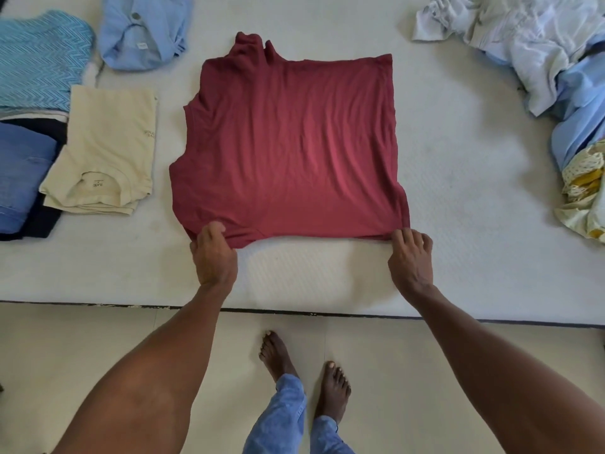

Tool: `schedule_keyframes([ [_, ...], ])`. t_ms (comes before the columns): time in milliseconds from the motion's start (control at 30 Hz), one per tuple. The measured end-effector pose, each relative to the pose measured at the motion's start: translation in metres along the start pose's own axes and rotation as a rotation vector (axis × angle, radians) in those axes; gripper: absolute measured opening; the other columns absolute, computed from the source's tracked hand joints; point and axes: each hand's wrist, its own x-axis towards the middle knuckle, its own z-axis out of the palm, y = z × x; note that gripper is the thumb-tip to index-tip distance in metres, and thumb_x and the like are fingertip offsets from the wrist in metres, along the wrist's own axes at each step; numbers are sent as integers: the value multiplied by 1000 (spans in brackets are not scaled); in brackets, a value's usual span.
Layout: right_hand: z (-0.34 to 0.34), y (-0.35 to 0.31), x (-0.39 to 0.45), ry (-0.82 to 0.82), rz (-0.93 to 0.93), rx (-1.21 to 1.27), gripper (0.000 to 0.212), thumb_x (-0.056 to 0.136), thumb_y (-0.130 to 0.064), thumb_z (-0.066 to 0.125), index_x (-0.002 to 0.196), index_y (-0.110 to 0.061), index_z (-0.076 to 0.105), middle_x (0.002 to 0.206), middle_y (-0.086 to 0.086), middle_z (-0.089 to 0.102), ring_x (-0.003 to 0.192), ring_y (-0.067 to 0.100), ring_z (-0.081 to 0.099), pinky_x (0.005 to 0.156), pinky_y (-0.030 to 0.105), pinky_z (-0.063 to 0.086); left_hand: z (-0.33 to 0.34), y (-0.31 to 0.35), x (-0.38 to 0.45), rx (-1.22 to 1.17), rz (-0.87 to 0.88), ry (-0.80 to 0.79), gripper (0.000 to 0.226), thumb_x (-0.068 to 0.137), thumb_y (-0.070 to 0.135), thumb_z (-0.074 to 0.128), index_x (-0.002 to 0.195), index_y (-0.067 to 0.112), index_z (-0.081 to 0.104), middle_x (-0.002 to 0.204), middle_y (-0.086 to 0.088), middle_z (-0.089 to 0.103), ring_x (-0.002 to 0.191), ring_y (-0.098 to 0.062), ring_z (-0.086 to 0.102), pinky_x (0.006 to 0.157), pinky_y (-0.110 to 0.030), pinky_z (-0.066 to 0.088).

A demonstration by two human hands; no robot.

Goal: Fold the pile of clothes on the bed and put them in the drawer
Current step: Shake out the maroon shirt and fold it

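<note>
Near edge of bed [311,283], centre frame: left hand [214,253] pinches the lower-left corner of the maroon shirt [288,142], fingers curled over the hem. Right hand [411,257] has its fingertips on the lower-right corner; looks like a pinch too, but the grip itself is partly hidden. Shirt lies spread flat, mid-frame, one side seemingly folded in already, collar end far from the person. Judging by that, it's mid-fold; next prob. the hem goes up toward the collar.

Done so far, left side of frame: cream tee [104,149] folded, next to a blue/dark stack [23,178]; above it a teal zigzag top [39,60]; light-blue shirt [144,31] upper left, roughly folded.

Left to do: unfolded heap [540,54] of white, blue & yellow-print items, upper right to right edge. No drawer in view, so nothing put away yet as far as can be seen. Approx. half through the folding.
</note>
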Motion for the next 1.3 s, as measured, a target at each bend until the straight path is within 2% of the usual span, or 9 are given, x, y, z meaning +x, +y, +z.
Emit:
schedule_keyframes([
  [133,-25,-3,28,108,130,189,38,66,22,36,93,1,53,80,18,54,75,33,50,79,46,41,-30,18,43,-234,-117,102,37,64,-19,47,91,6,52,91,-14,57,77,-30,50,76,-37,37],
  [300,-59,0,124,164,-108,38,8,77,3,50,77,0,57,83,20,54,77,36,53,76,41,35,-61,60,166,-307,-42,114,24,75,-9,48,76,10,63,91,-9,66,83,-28,60,79,-33,44],
  [500,-51,-26,243,107,240,-143,22,87,-1,51,106,2,61,125,26,48,117,41,42,99,49,33,-47,96,323,-397,-219,-200,50,81,11,68,128,20,56,131,-2,59,117,-21,56,100,-33,45],
  [633,-14,-68,239,-177,-176,26,38,82,3,56,119,-2,60,116,24,56,101,43,56,83,51,50,-24,71,312,-454,-258,-228,39,87,20,63,125,12,58,126,-7,62,117,-26,57,94,-28,41],
  [700,-4,-92,232,-372,-125,-20,48,89,-5,50,137,-11,53,131,14,51,115,38,50,93,47,46,-13,41,293,-416,-237,-263,32,93,34,59,114,10,61,114,-10,65,110,-32,59,89,-33,42],
  [800,1,-118,232,-280,105,-46,34,86,-6,50,118,-6,63,119,16,55,109,38,50,92,47,43,-2,5,264,-248,-171,-293,57,91,49,60,132,11,52,128,-12,58,119,-32,53,101,-45,42],
  [933,7,-174,255,-102,-96,115,7,77,3,63,83,2,63,88,20,59,81,41,58,70,46,46,0,-12,252,-158,-302,-181,63,87,44,67,136,9,47,133,-17,50,125,-36,43,106,-48,33],
  [1133,9,-246,306,-311,143,342,55,89,-50,63,125,-9,52,119,12,51,106,31,54,87,42,45,1,-16,273,-210,-373,-146,45,85,39,71,120,14,59,125,-12,52,122,-32,43,104,-44,29],
  [1300,15,-265,335,-319,132,341,10,85,-17,60,89,-10,64,109,13,53,106,34,52,96,46,45,3,-18,273,-188,-289,-144,19,88,25,68,102,15,64,112,-9,55,115,-32,47,96,-42,30],
])
